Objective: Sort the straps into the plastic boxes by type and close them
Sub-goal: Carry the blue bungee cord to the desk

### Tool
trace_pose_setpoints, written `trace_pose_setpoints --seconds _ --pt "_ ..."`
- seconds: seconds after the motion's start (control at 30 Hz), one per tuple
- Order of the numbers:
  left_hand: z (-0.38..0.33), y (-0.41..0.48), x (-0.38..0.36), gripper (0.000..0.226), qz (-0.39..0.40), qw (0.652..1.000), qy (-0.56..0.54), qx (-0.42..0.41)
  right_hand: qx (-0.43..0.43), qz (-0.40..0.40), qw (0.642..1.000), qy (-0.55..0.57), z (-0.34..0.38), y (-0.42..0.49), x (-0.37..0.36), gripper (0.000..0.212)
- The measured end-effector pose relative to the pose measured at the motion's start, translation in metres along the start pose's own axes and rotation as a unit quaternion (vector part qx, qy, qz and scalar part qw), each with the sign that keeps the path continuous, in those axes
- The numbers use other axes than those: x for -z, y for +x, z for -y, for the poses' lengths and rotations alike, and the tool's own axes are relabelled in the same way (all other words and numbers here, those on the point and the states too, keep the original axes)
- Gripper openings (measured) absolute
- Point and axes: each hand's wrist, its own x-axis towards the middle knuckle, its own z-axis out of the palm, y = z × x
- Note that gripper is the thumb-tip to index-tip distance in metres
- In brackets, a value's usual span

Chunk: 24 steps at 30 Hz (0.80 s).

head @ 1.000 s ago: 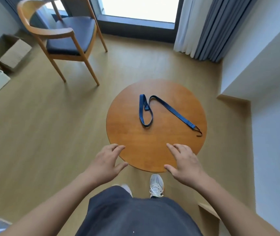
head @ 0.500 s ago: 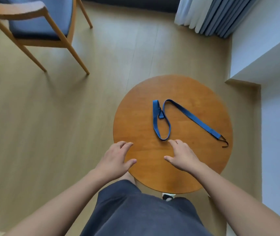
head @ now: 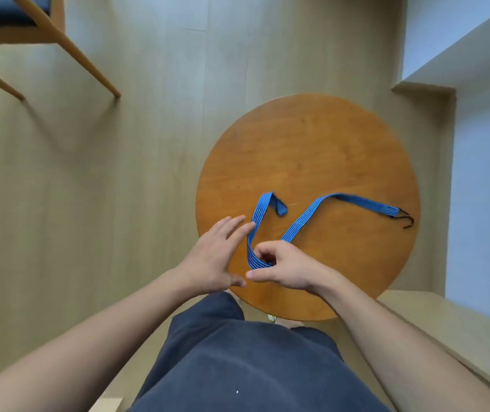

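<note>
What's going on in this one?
A person stands over a round wooden table with one blue strap lying on it. The right hand pinches the strap at its near bend, while the left hand is open beside it, fingertips at or just short of the strap. The strap's hook end lies by the table's right edge. No plastic boxes are in view, so nothing is sorted yet.

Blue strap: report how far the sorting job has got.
Done: nothing visibly sorted. In hand: the right hand pinches the near bend of the blue strap, with the left hand open beside it. Left: the strap, its hook included, lies on the round table; boxing and closing remain.
</note>
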Motion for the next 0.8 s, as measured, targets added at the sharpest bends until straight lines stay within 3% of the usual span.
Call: trace_pose_setpoints --seconds 0.07,0.17,0.27,0.33,0.4,0.5,0.57,0.67,0.73,0.8 --pt "-0.017 0.008 0.011 0.096 -0.043 0.995 -0.056 -0.067 0.057 0.02 0.991 0.116 0.029 -0.026 0.015 0.029" --pt "-0.052 0.014 0.034 0.034 -0.138 0.975 -0.156 -0.08 0.117 -0.051 0.977 0.171 0.054 -0.053 0.049 0.019" --pt "-0.093 0.017 0.063 0.032 -0.136 0.947 -0.289 -0.017 0.119 -0.15 0.975 0.111 0.052 -0.07 0.084 0.051" --pt "-0.119 0.014 0.082 0.031 -0.122 0.92 -0.373 -0.012 0.102 -0.101 0.985 0.091 0.043 -0.078 0.093 0.065" --pt "-0.145 0.006 0.099 0.032 -0.13 0.91 -0.391 -0.034 0.102 -0.037 0.993 0.044 0.033 -0.082 0.089 0.054" --pt "-0.184 -0.011 0.119 0.045 -0.157 0.911 -0.376 -0.069 0.122 -0.039 0.992 0.0 0.019 -0.092 0.079 0.024" --pt "-0.206 -0.027 0.125 0.044 -0.185 0.9 -0.386 -0.077 0.116 -0.082 0.989 -0.035 0.005 -0.103 0.084 0.027" --pt "-0.228 -0.046 0.127 0.035 -0.253 0.883 -0.39 -0.061 0.06 -0.14 0.966 -0.208 -0.023 -0.127 0.103 0.03" --pt "-0.233 -0.05 0.123 0.029 -0.316 0.876 -0.364 -0.007 0.033 -0.162 0.937 -0.308 -0.038 -0.147 0.115 0.028" --pt "-0.234 -0.05 0.113 0.025 -0.35 0.865 -0.353 0.067 0.062 -0.185 0.924 -0.328 -0.035 -0.172 0.123 0.031"
